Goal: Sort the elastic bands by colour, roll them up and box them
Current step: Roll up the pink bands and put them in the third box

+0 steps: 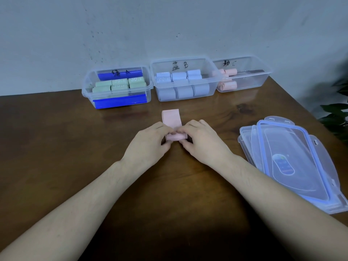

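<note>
A: Head view. At centre, a pink band point(171, 118) half rolled on the brown table point(56, 132); rolled part nearest the body, flat tail running off toward 12 o'clock.

B: Hands?

A: Left hand point(150, 142) curled round the roll's left end, right hand point(203, 141) curled round its right end. Both pinching it, fingertips on top, thumbs tucked at the near side. Knuckles nearly meeting over the roll.

B: Boxes?

A: Three clear ones in a row against the wall point(169, 25), touching or almost so. At 11 o'clock from the hands, the left box point(116, 87), with blue clips front and back, holding green rolls point(120, 84); "30 LB" legible on some. At 12 o'clock, the middle box point(185, 80), marked with a handwritten sign and "B", packed with pale blue rolls point(182, 83); "20" legible on one. At 1 o'clock, the right box point(243, 75), marked with a sign and "C", holding a few pink rolls point(228, 85), mostly at its left end.

B: Anything else?

A: At 3 o'clock, well apart from the hands, a stack of clear lids point(293, 162), blue seal round the top one, lying flat near the table's right edge. Beyond that, dark green leaves point(337, 113) at the frame edge. Bare forearms entering from 7 and 5 o'clock.
</note>
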Demonstrator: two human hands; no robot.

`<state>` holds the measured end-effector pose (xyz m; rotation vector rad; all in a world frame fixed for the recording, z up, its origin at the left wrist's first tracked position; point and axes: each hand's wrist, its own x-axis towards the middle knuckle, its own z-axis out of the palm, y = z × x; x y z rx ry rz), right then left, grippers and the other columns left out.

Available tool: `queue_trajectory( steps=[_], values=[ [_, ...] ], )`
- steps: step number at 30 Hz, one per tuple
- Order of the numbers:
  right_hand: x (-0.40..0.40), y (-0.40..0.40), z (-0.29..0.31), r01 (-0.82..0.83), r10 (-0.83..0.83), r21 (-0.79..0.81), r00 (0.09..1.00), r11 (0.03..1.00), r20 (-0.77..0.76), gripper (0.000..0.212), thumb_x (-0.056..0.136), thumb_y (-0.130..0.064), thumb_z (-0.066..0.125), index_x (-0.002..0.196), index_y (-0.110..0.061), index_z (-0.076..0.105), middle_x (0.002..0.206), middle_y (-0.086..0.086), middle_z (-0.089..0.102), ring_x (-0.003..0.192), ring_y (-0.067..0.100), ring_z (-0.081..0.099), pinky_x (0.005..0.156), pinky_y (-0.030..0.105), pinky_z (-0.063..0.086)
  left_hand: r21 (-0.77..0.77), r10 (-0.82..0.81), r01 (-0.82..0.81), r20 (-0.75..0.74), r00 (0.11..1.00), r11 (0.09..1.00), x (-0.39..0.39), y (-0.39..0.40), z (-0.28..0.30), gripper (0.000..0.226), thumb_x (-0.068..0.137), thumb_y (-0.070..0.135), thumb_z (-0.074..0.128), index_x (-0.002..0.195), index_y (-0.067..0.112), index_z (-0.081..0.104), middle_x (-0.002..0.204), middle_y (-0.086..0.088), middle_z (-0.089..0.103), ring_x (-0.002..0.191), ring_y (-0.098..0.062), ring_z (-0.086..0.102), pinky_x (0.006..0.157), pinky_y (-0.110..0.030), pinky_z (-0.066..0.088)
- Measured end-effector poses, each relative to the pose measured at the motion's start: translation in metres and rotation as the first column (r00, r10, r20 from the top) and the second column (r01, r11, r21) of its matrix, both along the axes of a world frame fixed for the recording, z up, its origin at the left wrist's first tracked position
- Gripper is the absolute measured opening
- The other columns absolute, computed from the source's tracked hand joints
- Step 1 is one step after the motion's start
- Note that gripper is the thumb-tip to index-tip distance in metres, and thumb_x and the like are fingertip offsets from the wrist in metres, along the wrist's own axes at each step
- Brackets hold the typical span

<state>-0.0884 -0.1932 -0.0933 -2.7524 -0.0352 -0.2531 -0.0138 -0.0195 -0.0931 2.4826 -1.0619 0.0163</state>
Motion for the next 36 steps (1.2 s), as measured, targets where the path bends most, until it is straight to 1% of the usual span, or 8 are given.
queue_trajectory(
  steps=[3, 6, 13, 17, 21, 26, 32, 36],
  values=[
    [-0.018, 0.001, 0.003, -0.047, 0.048, 0.027, 0.999, 0.999, -0.016, 0.020, 0.095, -0.025, 0.064, 0.115, -0.028, 0.065, 0.101, -0.013, 0.059, 0.092, 0.009, 0.044, 0.079, 0.023, 0.036, 0.003, -0.045, 0.045, -0.028, 0.999, 0.999, -0.015, 0.013, 0.004, 0.025, 0.092, 0.028, 0.065, 0.117, 0.029, 0.067, 0.110, 0.015, 0.061, 0.083, -0.002, 0.055, 0.076, -0.015, 0.045],
    [-0.050, 0.005, 0.002, -0.117, 0.118, 0.038, 0.993, 0.992, -0.007, 0.017, 0.092, -0.024, 0.068, 0.108, -0.027, 0.066, 0.100, -0.015, 0.060, 0.090, 0.008, 0.044, 0.078, 0.020, 0.035, -0.023, -0.074, 0.073, -0.060, 0.995, 0.997, -0.044, 0.031, 0.004, 0.029, 0.089, 0.031, 0.066, 0.118, 0.030, 0.065, 0.102, 0.021, 0.058, 0.071, 0.003, 0.052, 0.065, -0.006, 0.039],
    [-0.116, 0.018, 0.002, -0.173, 0.178, 0.094, 0.983, 0.980, -0.050, 0.020, 0.095, -0.033, 0.063, 0.114, -0.031, 0.067, 0.106, -0.020, 0.060, 0.093, 0.002, 0.045, 0.080, 0.019, 0.044, -0.048, -0.176, 0.172, -0.107, 0.979, 0.984, -0.102, 0.054, 0.010, 0.020, 0.083, 0.028, 0.075, 0.102, 0.028, 0.071, 0.096, 0.019, 0.065, 0.076, 0.020, 0.048, 0.063, 0.006, 0.031],
    [-0.135, 0.023, -0.003, -0.196, 0.198, 0.068, 0.979, 0.978, -0.040, 0.027, 0.097, -0.040, 0.052, 0.119, -0.034, 0.066, 0.106, -0.022, 0.057, 0.094, 0.000, 0.041, 0.081, 0.018, 0.042, -0.019, -0.173, 0.172, -0.117, 0.978, 0.985, -0.121, 0.059, 0.009, 0.019, 0.083, 0.033, 0.074, 0.102, 0.031, 0.071, 0.096, 0.020, 0.065, 0.068, 0.019, 0.045, 0.062, 0.004, 0.030],
    [-0.134, 0.023, -0.004, -0.161, 0.161, 0.056, 0.987, 0.985, 0.014, 0.033, 0.091, -0.032, 0.067, 0.124, -0.032, 0.064, 0.112, -0.019, 0.053, 0.098, 0.002, 0.038, 0.085, 0.023, 0.044, -0.016, -0.111, 0.110, -0.115, 0.987, 0.994, -0.122, 0.059, 0.006, 0.023, 0.087, 0.043, 0.060, 0.103, 0.031, 0.071, 0.104, 0.021, 0.058, 0.064, 0.009, 0.047, 0.056, -0.004, 0.035],
    [-0.129, 0.022, -0.006, -0.169, 0.171, 0.088, 0.985, 0.982, -0.014, 0.024, 0.092, -0.027, 0.067, 0.115, -0.033, 0.064, 0.111, -0.020, 0.057, 0.094, -0.005, 0.036, 0.079, 0.013, 0.034, -0.031, -0.101, 0.098, -0.102, 0.990, 0.995, -0.123, 0.057, 0.007, 0.026, 0.089, 0.040, 0.059, 0.111, 0.032, 0.069, 0.109, 0.022, 0.054, 0.069, 0.004, 0.051, 0.059, -0.004, 0.038],
    [-0.121, 0.020, -0.001, -0.182, 0.187, 0.083, 0.980, 0.980, -0.061, 0.025, 0.099, -0.033, 0.056, 0.122, -0.034, 0.064, 0.113, -0.024, 0.054, 0.098, 0.000, 0.039, 0.087, 0.020, 0.041, -0.080, -0.097, 0.092, -0.063, 0.993, 0.993, -0.122, 0.057, 0.006, 0.019, 0.087, 0.034, 0.065, 0.103, 0.027, 0.071, 0.105, 0.017, 0.061, 0.070, 0.015, 0.046, 0.062, 0.003, 0.032],
    [-0.118, 0.018, 0.000, -0.160, 0.164, 0.087, 0.986, 0.983, -0.041, 0.029, 0.094, -0.035, 0.062, 0.123, -0.036, 0.062, 0.114, -0.023, 0.052, 0.102, 0.003, 0.044, 0.083, 0.016, 0.042, -0.101, -0.083, 0.077, -0.053, 0.995, 0.992, -0.116, 0.058, 0.003, 0.021, 0.091, 0.037, 0.062, 0.106, 0.028, 0.073, 0.106, 0.020, 0.063, 0.073, 0.020, 0.045, 0.068, 0.002, 0.037]
  ],
)
